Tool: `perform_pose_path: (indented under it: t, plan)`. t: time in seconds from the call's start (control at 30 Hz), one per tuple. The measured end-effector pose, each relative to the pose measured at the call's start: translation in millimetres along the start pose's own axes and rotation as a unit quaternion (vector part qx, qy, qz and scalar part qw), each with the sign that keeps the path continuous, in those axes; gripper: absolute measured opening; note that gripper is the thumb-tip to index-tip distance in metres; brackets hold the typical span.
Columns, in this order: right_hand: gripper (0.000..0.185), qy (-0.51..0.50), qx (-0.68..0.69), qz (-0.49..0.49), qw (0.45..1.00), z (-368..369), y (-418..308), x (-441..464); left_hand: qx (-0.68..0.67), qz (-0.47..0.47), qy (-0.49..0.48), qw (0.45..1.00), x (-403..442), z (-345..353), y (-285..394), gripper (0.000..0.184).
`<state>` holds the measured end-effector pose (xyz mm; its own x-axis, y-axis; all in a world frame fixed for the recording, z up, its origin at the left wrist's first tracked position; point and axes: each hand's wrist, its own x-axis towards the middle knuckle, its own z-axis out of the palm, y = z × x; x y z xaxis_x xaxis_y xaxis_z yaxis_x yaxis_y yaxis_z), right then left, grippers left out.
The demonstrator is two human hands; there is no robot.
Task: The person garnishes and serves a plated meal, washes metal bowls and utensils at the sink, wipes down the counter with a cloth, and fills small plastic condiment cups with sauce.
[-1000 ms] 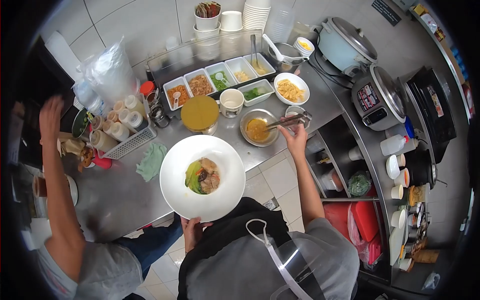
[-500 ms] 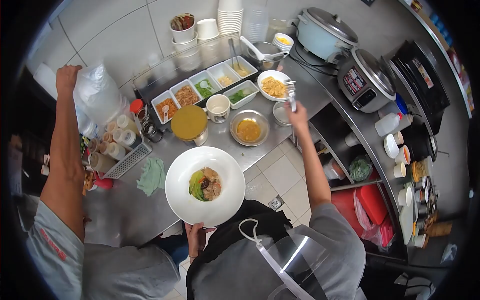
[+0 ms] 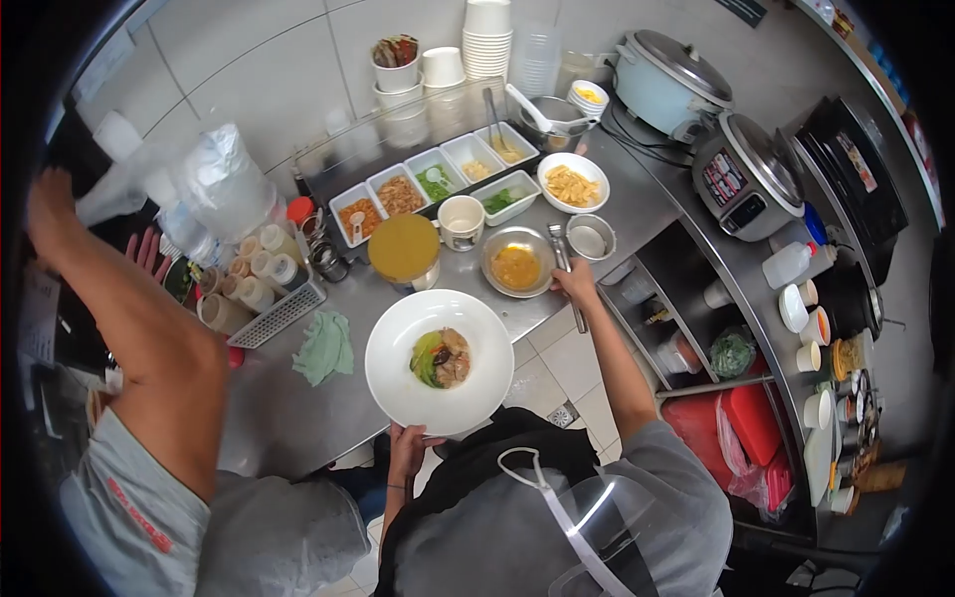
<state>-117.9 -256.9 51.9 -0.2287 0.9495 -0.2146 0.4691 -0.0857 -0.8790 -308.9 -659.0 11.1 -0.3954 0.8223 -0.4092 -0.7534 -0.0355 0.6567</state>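
Observation:
A wide white bowl [image 3: 388, 373] with leafy greens and pieces of meat [image 3: 455, 358] at its centre is held at its near rim by my left hand [image 3: 409, 448]. My right hand [image 3: 574, 283] is closed around metal tongs [image 3: 560, 249], beside the right rim of a metal bowl [image 3: 494, 245] holding an orange-yellow liquid [image 3: 517, 266]. Just behind the tongs sits a small empty metal cup [image 3: 591, 237]. A white bowl of yellow strips [image 3: 573, 185] is further back. A tub with a mustard-coloured lid [image 3: 403, 247] and a cup [image 3: 462, 221] stand left of the metal bowl.
A co-worker's bare arm [image 3: 159, 338] reaches across the left side. Near it are a basket of squeeze bottles [image 3: 284, 316] and a green cloth [image 3: 323, 348]. Behind lie ingredient trays [image 3: 398, 194]; cookers [image 3: 671, 85] and a shelf unit [image 3: 696, 289] stand at right.
My right hand has brought the tongs from over the small cup to the metal bowl's right edge. The co-worker's arm has swung further left and down. The whole view has shifted.

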Motion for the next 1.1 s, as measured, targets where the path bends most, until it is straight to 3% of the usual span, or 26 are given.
perform_pose_path:
  t: [0.13, 0.33, 0.53, 0.63, 0.7, 0.73, 0.77, 0.8, 0.83, 0.9, 0.93, 1.0, 1.07, 1.1]
  plan:
    - [0.016, 0.017, 0.096, 0.007, 0.995, 4, -3, -8, 0.001, 0.008, 0.007, 1.0, 4, -4, 6, 0.053]
    - [0.009, 0.041, 0.092, -0.018, 0.995, 0, 7, 3, -0.005, -0.007, 0.005, 1.0, -6, -13, 27, 0.057]
    - [0.006, 0.011, 0.072, -0.055, 0.996, -18, 2, 7, 0.087, 0.066, 0.056, 0.992, -15, -9, 69, 0.063]
    - [0.007, -0.019, 0.048, -0.07, 0.996, -23, -20, 2, 0.063, 0.052, 0.07, 0.994, -23, -10, 88, 0.071]
    - [0.008, -0.058, 0.038, -0.085, 0.994, -25, -53, -16, 0.253, -0.031, 0.226, 0.94, -38, 2, 114, 0.064]
    - [0.008, -0.059, 0.039, -0.086, 0.994, -23, -61, -20, 0.253, -0.03, 0.228, 0.94, -44, 9, 125, 0.064]
    - [0.009, -0.088, 0.039, -0.105, 0.99, -19, -69, -22, 0.483, 0.049, 0.272, 0.831, -49, 14, 135, 0.055]
    - [0.009, -0.117, 0.039, -0.124, 0.985, -14, -77, -26, 0.677, 0.124, 0.298, 0.661, -48, 18, 141, 0.048]
    - [0.009, -0.14, 0.042, -0.129, 0.981, -7, -85, -30, 0.676, 0.124, 0.3, 0.661, -40, 25, 143, 0.048]
    - [0.009, -0.178, 0.037, -0.146, 0.973, 10, -103, -41, 0.502, 0.226, 0.187, 0.813, -16, 53, 140, 0.037]
    - [0.01, -0.213, 0.033, -0.162, 0.963, 19, -111, -47, 0.475, 0.204, 0.14, 0.845, -3, 67, 136, 0.038]
    - [0.01, -0.239, 0.039, -0.162, 0.957, 41, -122, -59, 0.448, 0.184, 0.093, 0.87, 12, 89, 131, 0.04]
    - [0.01, -0.263, 0.044, -0.161, 0.95, 62, -132, -71, 0.328, 0.118, 0.037, 0.937, 19, 100, 129, 0.045]
    - [0.011, -0.286, 0.054, -0.159, 0.943, 73, -135, -77, 0.329, 0.12, 0.037, 0.936, 16, 102, 130, 0.045]
